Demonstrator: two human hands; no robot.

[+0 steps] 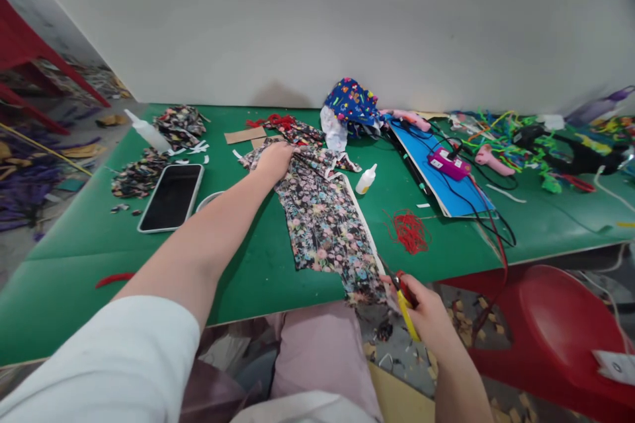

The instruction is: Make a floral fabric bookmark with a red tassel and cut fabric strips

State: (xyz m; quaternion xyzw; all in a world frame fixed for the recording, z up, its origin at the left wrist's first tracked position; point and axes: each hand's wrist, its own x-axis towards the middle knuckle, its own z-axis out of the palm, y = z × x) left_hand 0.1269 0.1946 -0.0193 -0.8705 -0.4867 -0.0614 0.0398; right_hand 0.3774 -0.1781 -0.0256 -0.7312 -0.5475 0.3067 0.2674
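A floral, dark-ground fabric piece (325, 228) lies across the green table, its lower corner reaching over the front edge. My left hand (275, 162) is closed on the bunched upper part of this cloth, its fingertips partly hidden. In my right hand (427, 310) is a pair of scissors (407, 314) with yellow and red on the handles. The blades are beside the fabric's white-edged right side, near the lower corner; whether they touch the cloth is hard to tell. A small white glue bottle (366, 180) stands right of the fabric.
A smartphone (172, 198), floral scrunchies (181, 125) and a larger squeeze bottle (149, 132) are at the left. Red thread (411, 231), a blue folder (446, 172) and pink glue guns (493, 160) with cables are to the right. A red stool (570, 324) stands below.
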